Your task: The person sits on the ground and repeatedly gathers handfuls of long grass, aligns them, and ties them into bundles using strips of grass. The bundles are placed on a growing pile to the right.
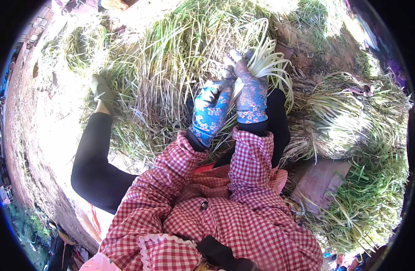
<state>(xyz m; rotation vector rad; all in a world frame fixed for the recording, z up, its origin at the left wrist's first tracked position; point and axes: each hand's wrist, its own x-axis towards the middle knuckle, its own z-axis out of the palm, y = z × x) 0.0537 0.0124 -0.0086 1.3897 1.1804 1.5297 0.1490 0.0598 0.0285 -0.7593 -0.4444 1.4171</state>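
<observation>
My right hand, in a blue flowered work glove with grey coated fingers, is closed around a bundle of pale, long-leaved stalks. The pale leaves fan out up and to the right and droop past the glove. My left hand, gloved alike, is close beside it near the lower end of the bundle; its fingers are curled, and whether they grip a stalk cannot be told. In front of both hands lies a large heap of long green and straw-coloured leafy stalks.
More piled stalks lie to the right, with a brown flat piece and green leaves below them. My bent leg extends at the left. Bare soil and bricks show along the far left.
</observation>
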